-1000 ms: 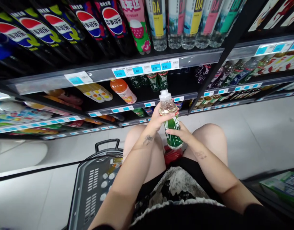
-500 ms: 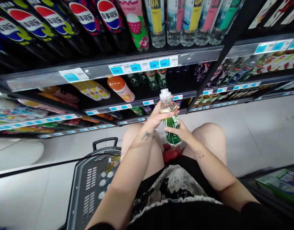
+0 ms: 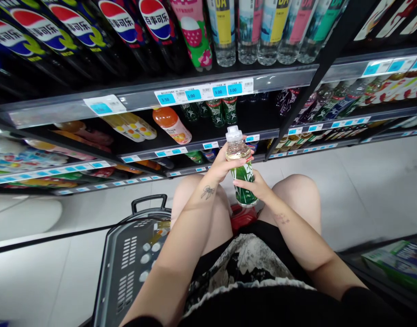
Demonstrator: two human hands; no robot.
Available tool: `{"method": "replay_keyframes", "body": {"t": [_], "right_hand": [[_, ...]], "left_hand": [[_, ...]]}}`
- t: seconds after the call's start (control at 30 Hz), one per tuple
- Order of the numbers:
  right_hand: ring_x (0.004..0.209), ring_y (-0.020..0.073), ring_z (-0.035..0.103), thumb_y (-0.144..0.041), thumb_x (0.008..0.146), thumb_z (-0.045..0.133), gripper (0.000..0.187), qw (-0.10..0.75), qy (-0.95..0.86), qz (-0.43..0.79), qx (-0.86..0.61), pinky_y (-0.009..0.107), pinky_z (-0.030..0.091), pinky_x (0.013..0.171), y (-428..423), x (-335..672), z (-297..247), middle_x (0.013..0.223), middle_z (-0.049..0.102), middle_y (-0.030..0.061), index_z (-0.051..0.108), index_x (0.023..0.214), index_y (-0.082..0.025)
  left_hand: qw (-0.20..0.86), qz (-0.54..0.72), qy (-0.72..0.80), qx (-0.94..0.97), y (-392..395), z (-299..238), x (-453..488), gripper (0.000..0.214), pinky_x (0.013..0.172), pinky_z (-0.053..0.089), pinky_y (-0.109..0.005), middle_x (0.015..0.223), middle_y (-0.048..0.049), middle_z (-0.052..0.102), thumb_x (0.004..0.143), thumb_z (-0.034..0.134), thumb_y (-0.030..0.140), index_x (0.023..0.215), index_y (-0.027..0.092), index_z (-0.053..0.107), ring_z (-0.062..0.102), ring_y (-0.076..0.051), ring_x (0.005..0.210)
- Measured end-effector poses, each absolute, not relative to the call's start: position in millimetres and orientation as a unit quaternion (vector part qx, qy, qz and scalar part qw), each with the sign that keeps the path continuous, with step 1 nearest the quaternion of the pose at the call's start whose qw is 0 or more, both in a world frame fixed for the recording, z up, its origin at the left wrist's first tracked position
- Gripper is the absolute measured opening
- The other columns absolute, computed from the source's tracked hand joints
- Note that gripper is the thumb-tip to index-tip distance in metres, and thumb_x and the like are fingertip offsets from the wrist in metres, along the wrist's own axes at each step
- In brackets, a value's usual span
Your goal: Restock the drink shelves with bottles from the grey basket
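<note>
Between my knees and the shelf I hold a clear drink bottle [image 3: 242, 175] with a white cap and a green label, tilted slightly. My left hand [image 3: 223, 164] wraps round its upper part, the thumb lying across the front just above the label. Lower down, my right hand [image 3: 256, 185] grips the label from the right side. Parts of the fingers of both hands are hidden behind the bottle. Similar green-labelled bottles [image 3: 223, 112] stand on the middle shelf just beyond it.
Cola bottles [image 3: 121, 22] and clear water bottles [image 3: 225, 36] line the upper shelf, whose edge [image 3: 279, 81] juts out above the middle one. An orange drink bottle [image 3: 172, 125] stands below. A grey basket [image 3: 108, 272] with several bottles sits on the floor at my left.
</note>
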State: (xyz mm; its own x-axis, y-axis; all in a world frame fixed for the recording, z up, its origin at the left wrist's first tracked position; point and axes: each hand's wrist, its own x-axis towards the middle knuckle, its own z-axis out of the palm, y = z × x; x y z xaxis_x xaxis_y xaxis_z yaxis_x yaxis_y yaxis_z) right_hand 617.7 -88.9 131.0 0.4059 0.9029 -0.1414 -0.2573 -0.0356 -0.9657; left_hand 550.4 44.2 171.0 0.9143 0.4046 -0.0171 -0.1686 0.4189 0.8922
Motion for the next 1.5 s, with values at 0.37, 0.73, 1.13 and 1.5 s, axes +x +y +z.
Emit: {"method": "replay_keyframes", "body": {"t": [0.37, 0.73, 1.13, 1.5], "right_hand": [[0.071, 0.0159, 0.058, -0.041, 0.068, 0.083, 0.034, 0.633, -0.298, 0.454, -0.552, 0.03, 0.049, 0.074, -89, 617, 129, 0.076, 0.064, -0.0009, 0.064, 0.082, -0.016], [0.074, 0.0171, 0.06, -0.04, 0.067, 0.082, 0.034, 0.629, -0.297, 0.458, -0.553, 0.031, 0.049, 0.077, -89, 618, 132, 0.079, 0.065, 0.0003, 0.065, 0.083, -0.016], [0.077, 0.0183, 0.061, -0.04, 0.068, 0.082, 0.034, 0.626, -0.303, 0.456, -0.555, 0.033, 0.05, 0.079, -90, 618, 131, 0.081, 0.066, 0.0008, 0.065, 0.087, -0.017], [0.074, 0.019, 0.061, -0.048, 0.07, 0.079, 0.039, 0.59, -0.291, 0.453, -0.602, 0.031, 0.049, 0.073, -91, 621, 124, 0.08, 0.067, 0.0019, 0.065, 0.087, -0.016]], "left_hand": [[0.83, 0.172, 0.105, 0.519, 43, 172, 549, 0.077, 0.096, 0.054, -0.045, 0.102, -0.0075, 0.071, 0.063, 0.086, 0.029, 0.132, 0.02, 0.054, 0.07, -0.025, 0.096], [0.826, 0.172, 0.11, 0.526, 44, 171, 549, 0.081, 0.095, 0.054, -0.045, 0.105, -0.009, 0.071, 0.062, 0.087, 0.03, 0.135, 0.02, 0.052, 0.07, -0.026, 0.096], [0.832, 0.169, 0.108, 0.518, 44, 173, 549, 0.081, 0.094, 0.055, -0.044, 0.103, -0.0082, 0.071, 0.061, 0.087, 0.028, 0.134, 0.02, 0.053, 0.07, -0.025, 0.096], [0.775, 0.159, 0.224, 0.569, 45, 172, 550, 0.058, 0.093, 0.052, -0.041, 0.104, -0.0093, 0.071, 0.063, 0.085, 0.034, 0.113, 0.015, 0.063, 0.067, -0.025, 0.097]]}}
